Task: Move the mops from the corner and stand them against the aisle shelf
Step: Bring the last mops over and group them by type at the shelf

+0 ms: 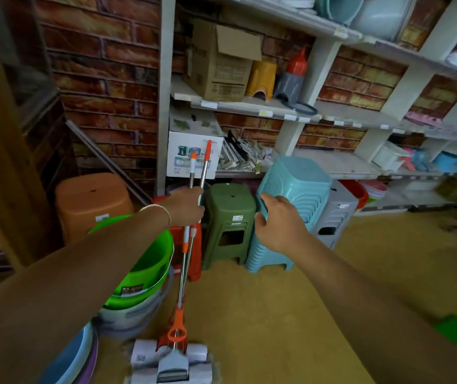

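Tan floor (291, 314) holding stacked plastic stools (291, 206), nested buckets (144, 270), and flat mop heads (170, 361) resting on it.

A person's left hand (187, 202) is gripping two upright mop handles (197, 173) together, while the right hand (277, 220) is hovering open beside stacked teal stools (302, 189).
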{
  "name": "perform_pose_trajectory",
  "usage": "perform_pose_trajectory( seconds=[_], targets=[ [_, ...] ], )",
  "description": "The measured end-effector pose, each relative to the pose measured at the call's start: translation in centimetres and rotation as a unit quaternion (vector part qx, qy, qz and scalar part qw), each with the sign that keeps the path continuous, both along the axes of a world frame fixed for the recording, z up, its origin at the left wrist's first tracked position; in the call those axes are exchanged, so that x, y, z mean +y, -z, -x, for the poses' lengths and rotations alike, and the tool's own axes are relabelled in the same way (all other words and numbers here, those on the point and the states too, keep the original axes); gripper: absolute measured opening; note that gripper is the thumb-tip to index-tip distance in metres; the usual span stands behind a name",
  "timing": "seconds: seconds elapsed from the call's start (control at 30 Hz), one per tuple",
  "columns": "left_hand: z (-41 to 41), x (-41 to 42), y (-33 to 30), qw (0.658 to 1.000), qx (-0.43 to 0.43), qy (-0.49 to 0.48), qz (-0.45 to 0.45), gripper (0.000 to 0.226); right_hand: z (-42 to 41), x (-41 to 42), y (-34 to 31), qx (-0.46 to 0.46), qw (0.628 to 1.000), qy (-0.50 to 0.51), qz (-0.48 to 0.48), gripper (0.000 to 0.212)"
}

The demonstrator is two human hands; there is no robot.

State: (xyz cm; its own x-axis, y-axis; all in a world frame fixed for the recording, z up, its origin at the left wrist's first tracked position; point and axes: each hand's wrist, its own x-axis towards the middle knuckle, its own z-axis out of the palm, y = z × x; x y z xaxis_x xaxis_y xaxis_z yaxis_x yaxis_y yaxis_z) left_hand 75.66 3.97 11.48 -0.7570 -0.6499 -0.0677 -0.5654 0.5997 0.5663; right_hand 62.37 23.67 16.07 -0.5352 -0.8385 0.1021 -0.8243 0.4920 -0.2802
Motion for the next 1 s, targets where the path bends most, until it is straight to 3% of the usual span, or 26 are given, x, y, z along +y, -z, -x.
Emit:
perform_pose_trajectory(
  seconds=[0.17,0.63,0.87,1.0],
  targets=[
    [3.4,-7.3,0.3,1.0,-0.004,-0.009,0.004,0.028,3.8,-8.1,0.5,-0.006,1.0,-0.008,-0.011,0.06],
    [5.4,-18.9,4.5,0.999,0.013,-0.05,0.013,0.05,8.2,-24.1,5.4,-0.021,0.996,-0.075,-0.036,0.058],
    [9.5,-22.7,9.2,0.996,0.009,-0.086,0.01,0.029,12.3,-31.1,10.3,-0.065,0.99,-0.126,-0.025,0.048],
    [13.0,-26.2,11.7,0.993,0.009,-0.118,-0.01,0.028,16.9,-36.8,14.0,-0.086,0.982,-0.164,-0.039,0.03]
  ],
)
